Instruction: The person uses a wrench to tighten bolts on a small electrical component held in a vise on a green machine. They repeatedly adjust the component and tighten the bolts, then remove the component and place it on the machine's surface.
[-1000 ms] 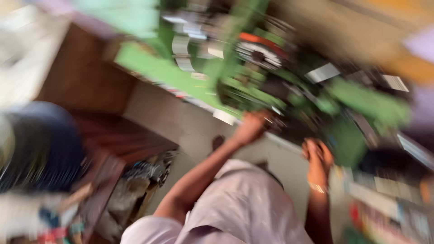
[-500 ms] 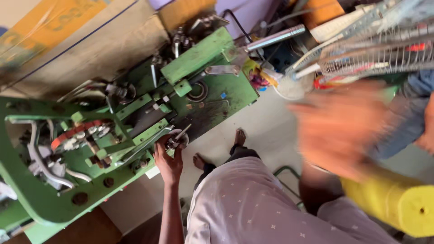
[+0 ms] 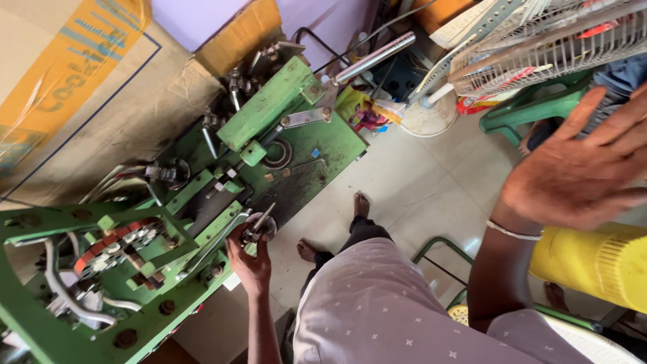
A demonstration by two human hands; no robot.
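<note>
A green metal machine (image 3: 269, 108) with levers, rollers and wires fills the left half of the view. My left hand (image 3: 251, 259) grips a small metal knob with a short handle (image 3: 259, 226) at the machine's front edge. My right hand (image 3: 583, 172) is raised close to the camera at the right, fingers spread, holding nothing; a thin bracelet circles its wrist. My lap in pale dotted cloth (image 3: 377, 310) and my bare feet (image 3: 361, 203) show below.
A yellow cylinder (image 3: 593, 259) lies under my right hand. A white fan with a wire guard (image 3: 539, 40) stands at the top right, a green stool (image 3: 519, 111) beneath it. Cardboard boxes (image 3: 74, 61) lean at the top left. Pale tiled floor (image 3: 431, 182) lies between.
The view has steadied from a blur. My left hand stays on the machine's knob. My right hand has lifted toward the camera and spread open.
</note>
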